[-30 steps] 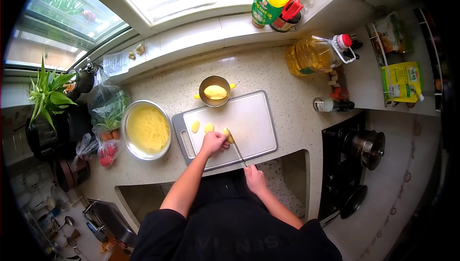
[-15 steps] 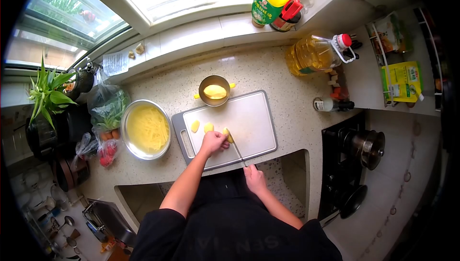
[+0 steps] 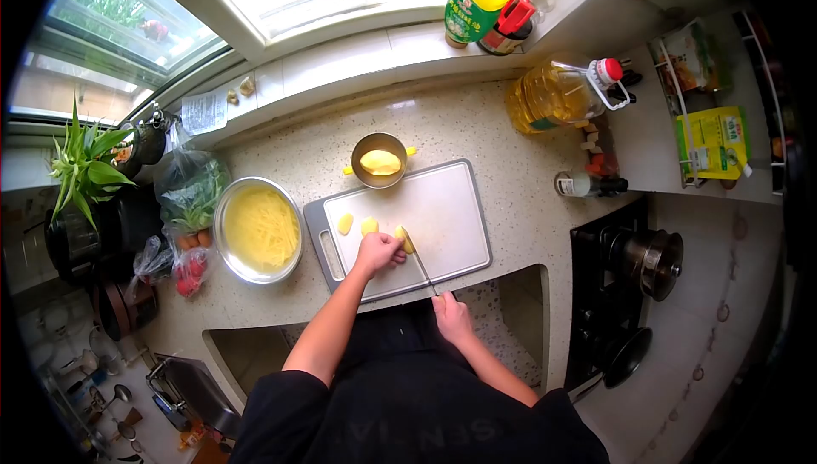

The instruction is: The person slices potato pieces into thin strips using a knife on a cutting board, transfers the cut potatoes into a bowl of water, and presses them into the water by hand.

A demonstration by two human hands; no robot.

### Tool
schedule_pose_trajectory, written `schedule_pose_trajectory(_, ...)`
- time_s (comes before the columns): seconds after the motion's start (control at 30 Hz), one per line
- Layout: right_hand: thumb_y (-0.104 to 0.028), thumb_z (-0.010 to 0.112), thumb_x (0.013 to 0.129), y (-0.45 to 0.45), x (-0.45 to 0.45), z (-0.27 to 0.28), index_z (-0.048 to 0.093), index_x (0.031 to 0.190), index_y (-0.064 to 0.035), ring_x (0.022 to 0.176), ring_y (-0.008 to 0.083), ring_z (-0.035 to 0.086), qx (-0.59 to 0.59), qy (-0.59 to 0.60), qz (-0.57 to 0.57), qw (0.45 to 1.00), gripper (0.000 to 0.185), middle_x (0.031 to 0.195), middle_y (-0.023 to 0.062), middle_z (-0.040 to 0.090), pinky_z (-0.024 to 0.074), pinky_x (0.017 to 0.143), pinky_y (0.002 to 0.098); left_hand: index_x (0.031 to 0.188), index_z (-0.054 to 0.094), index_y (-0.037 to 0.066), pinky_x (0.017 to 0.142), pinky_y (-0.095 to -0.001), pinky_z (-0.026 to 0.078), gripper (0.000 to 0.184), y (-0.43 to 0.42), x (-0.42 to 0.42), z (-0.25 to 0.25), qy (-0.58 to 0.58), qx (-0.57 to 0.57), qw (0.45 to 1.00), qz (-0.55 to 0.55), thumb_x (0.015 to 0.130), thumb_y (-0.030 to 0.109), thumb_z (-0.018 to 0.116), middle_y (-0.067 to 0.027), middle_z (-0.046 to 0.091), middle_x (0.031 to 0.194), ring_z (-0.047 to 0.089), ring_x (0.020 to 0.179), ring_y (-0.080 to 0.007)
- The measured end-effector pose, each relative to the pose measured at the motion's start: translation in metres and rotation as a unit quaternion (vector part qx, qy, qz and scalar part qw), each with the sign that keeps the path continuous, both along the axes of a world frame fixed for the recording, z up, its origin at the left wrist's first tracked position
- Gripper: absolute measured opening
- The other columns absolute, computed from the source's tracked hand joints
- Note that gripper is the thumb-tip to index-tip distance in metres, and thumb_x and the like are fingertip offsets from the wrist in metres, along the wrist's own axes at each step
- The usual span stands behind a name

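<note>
My left hand (image 3: pixel 379 254) is closed over the cutting board (image 3: pixel 447 221), its fingertips at a small piece of peeled potato (image 3: pixel 404 241). A kitchen knife (image 3: pixel 419 265) has its blade along the right side of that piece. My right hand (image 3: pixel 454 315) is wrapped round the knife's handle at the board's near edge. Two yellow potato slices (image 3: pixel 345 224) lie on the board to the left, one of them just beyond my left hand. Behind the board's far edge stands a small metal pot (image 3: pixel 361 147) with yellow handles and a peeled potato (image 3: pixel 380 163) in it.
Left of the board is a metal bowl (image 3: pixel 223 251) of potato shreds. Farther left lie bagged greens (image 3: pixel 191 196) and tomatoes (image 3: pixel 189 275). An oil jug (image 3: pixel 545 102) and a dark-necked bottle (image 3: pixel 587 185) stand right, near the stove (image 3: pixel 591 328). The counter has a cut-out in front.
The view has shifted very slightly. Hands, knife and potato pieces keep their places on the board.
</note>
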State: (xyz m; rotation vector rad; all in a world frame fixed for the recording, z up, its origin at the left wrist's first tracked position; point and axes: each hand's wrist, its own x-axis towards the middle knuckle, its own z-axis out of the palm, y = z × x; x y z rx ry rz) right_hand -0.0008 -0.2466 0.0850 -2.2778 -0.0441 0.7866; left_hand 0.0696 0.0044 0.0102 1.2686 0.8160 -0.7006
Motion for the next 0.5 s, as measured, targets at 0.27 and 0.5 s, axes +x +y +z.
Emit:
schedule_pose_trajectory(0.27,-0.041,0.054,0.102,0.0005,0.0053,0.001,0.054,0.094,-0.0049,0.077,0.0519,0.063,-0.035,0.008,0.027,0.999,0.037,0.075,0.0282,0.064,0.0473,0.067,0.0624,0.08,0.07,-0.002,0.057,-0.0285,0.057,0.035,-0.0003,0.0,-0.0033,-0.002,0.001,1.0,-0.001,0.1,0.027,0.066,-0.0117,0.074,0.076,0.072,0.065,-0.017)
schedule_pose_trajectory(0.5,-0.041,0.054,0.102,0.0032,0.0048,-0.0024,0.055,0.096,-0.0043,0.077,0.0516,0.063,-0.051,0.001,0.019,0.999,0.037,0.075,0.028,0.064,0.0477,0.068,0.062,0.08,0.07,-0.002,0.057,-0.0284,0.058,0.036,-0.0002,-0.0008,-0.0033,0.001,0.003,1.0,0.002,0.1,0.027,0.066,-0.0117,0.074,0.077,0.072,0.065,-0.0168)
